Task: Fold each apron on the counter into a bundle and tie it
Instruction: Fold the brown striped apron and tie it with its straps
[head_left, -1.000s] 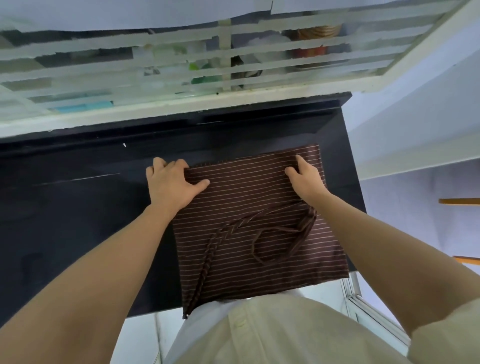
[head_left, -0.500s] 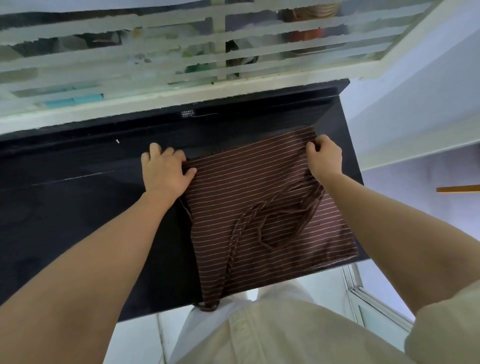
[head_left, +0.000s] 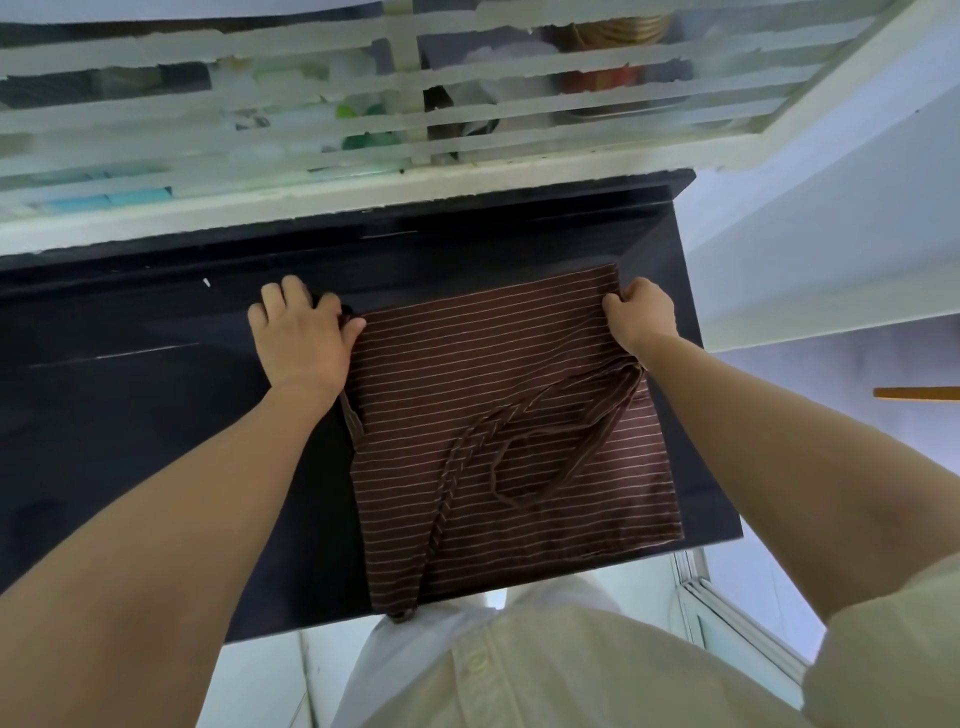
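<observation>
A brown apron (head_left: 498, 374) with thin pale stripes lies folded flat on the dark counter (head_left: 145, 426), its near edge hanging slightly over the front. Its striped straps (head_left: 550, 431) lie looped loosely on top. My left hand (head_left: 304, 332) grips the apron's far left corner, fingers curled over the cloth. At the far right corner my right hand (head_left: 641, 314) pinches the edge in a closed fist.
A white louvred window (head_left: 363, 119) runs along the back of the counter, with blurred items behind the slats. A pale wall and ledge (head_left: 831, 260) stand to the right. The counter's right end (head_left: 701, 364) lies just past the apron.
Both hands went from lying on the far corners to gripping them. The right hand moved outward to the corner and closed; the apron shifted slightly away from me.
</observation>
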